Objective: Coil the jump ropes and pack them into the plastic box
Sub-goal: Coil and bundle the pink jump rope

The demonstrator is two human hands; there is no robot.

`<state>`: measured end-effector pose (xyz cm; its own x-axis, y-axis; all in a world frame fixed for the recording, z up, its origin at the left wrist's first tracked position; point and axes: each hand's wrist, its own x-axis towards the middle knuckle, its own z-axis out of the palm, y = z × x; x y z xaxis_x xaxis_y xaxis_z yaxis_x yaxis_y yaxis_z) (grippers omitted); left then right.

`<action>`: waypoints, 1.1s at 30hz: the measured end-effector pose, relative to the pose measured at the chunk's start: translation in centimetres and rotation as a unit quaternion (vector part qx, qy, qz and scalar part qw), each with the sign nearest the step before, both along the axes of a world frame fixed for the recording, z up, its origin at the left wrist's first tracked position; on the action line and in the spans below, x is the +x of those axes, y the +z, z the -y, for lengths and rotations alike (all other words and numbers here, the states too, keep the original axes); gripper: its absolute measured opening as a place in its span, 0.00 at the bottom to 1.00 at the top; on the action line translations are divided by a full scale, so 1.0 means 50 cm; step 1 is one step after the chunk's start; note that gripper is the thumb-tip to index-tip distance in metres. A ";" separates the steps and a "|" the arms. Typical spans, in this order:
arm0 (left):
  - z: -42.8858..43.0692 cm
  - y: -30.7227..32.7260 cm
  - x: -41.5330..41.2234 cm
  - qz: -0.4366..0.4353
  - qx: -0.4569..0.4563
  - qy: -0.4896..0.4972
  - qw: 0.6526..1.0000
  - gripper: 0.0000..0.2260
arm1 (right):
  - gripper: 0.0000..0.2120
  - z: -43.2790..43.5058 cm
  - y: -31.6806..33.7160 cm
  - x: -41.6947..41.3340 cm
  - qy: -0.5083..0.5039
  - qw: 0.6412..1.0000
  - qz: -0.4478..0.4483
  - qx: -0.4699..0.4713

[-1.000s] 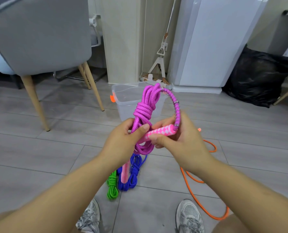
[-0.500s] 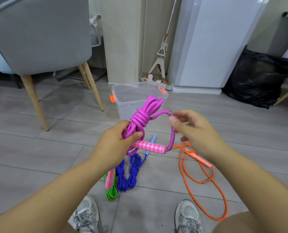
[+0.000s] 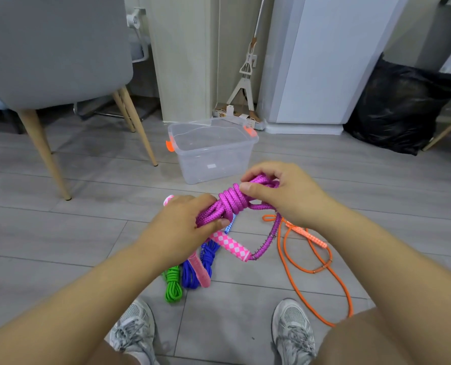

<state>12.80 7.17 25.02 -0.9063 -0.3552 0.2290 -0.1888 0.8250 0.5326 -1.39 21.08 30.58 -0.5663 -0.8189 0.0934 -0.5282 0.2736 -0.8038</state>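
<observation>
A: Where is the purple jump rope [image 3: 232,204]?

B: Off the floor [image 3: 61,233], bundled between both hands. The left hand [image 3: 184,222] grips the near end, fingers [image 3: 220,223] curled round the strands. The right hand [image 3: 279,193] pinches the far loops, fingers [image 3: 256,176] clamped on them.

A: Axis?

B: Low-left to high-right, with the far end pointing roughly at the plastic box [image 3: 213,164]. One pink checkered handle [image 3: 231,245] dangles below on a loose tail, not tucked in.

A: Box position?

B: Straight ahead of the hands, past the right knuckles. The top is open, no lid is visible and it looks empty. The right hand is nearer to it.

A: Room to move?

B: The floor between hands and box is bare. A chair leg [image 3: 42,148] stands well left of the box. The orange jump rope [image 3: 311,270] sprawls uncoiled on the right, and the green coil [image 3: 173,285] and blue coil [image 3: 190,272] lie near the shoes.

A: Risk?

B: My guess is the hanging handle catches the near rim unless it is gathered first.
</observation>
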 end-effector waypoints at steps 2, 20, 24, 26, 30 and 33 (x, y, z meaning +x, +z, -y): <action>0.011 -0.004 0.003 0.015 -0.025 0.007 1.000 0.20 | 0.05 -0.003 -0.004 -0.003 -0.013 1.000 -0.004 -0.006; 0.077 -0.013 0.036 0.313 -0.181 0.037 0.932 0.14 | 0.18 -0.068 -0.042 -0.038 -0.064 0.997 0.005 -0.030; 0.073 -0.013 0.037 0.353 -0.256 0.044 0.899 0.12 | 0.22 -0.073 -0.054 -0.047 -0.057 0.997 -0.048 0.035; 0.073 -0.020 0.035 0.367 -0.280 0.031 0.886 0.11 | 0.22 -0.073 -0.062 -0.050 -0.047 0.988 -0.117 0.084; 0.070 -0.039 0.027 0.339 -0.144 0.016 0.929 0.06 | 0.21 -0.069 -0.075 -0.047 -0.022 0.976 -0.168 0.134; 0.066 -0.053 0.024 0.325 -0.097 0.015 0.941 0.05 | 0.18 -0.061 -0.085 -0.040 -0.007 0.969 -0.188 0.161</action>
